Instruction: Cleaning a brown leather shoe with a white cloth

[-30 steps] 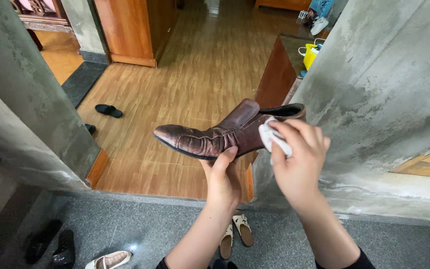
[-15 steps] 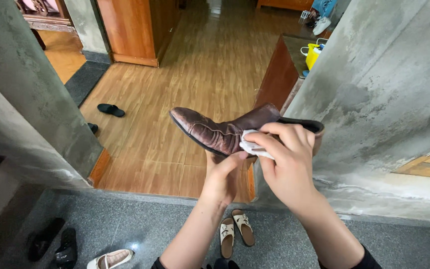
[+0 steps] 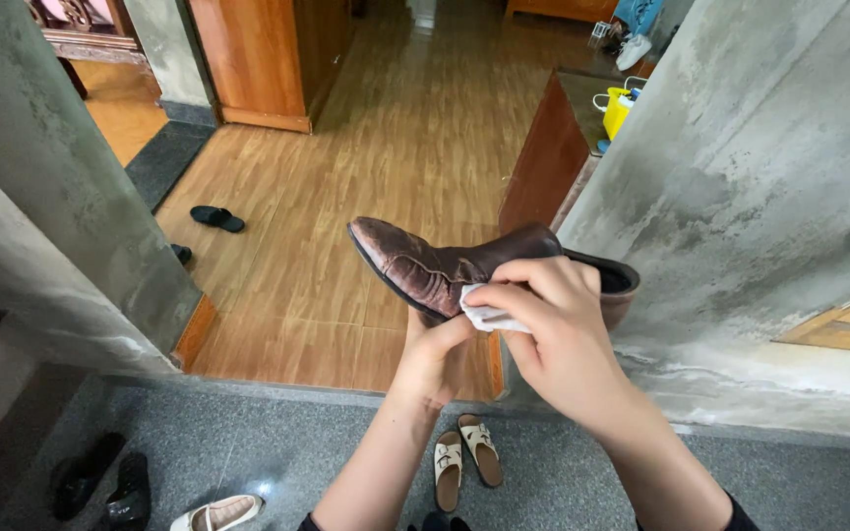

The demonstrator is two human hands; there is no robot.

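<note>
A worn brown leather shoe (image 3: 415, 264) is held up in front of me, toe pointing up and to the left. My left hand (image 3: 432, 359) grips it from below at the sole. My right hand (image 3: 553, 334) presses a small white cloth (image 3: 484, 313) against the side of the shoe, near its middle. The shoe's dark opening (image 3: 610, 279) shows past my right fingers.
Grey concrete walls stand on both sides of the doorway. Beyond lies a wooden floor with a black slipper (image 3: 216, 218). On the grey stone floor below are beige sandals (image 3: 464, 459), black shoes (image 3: 100, 484) and a white shoe (image 3: 216, 512). A yellow container (image 3: 613, 108) sits on a wooden cabinet (image 3: 543, 157).
The shoe has tilted so its toe points higher and sits further right. My right hand has slid the cloth from the heel area toward the middle of the shoe.
</note>
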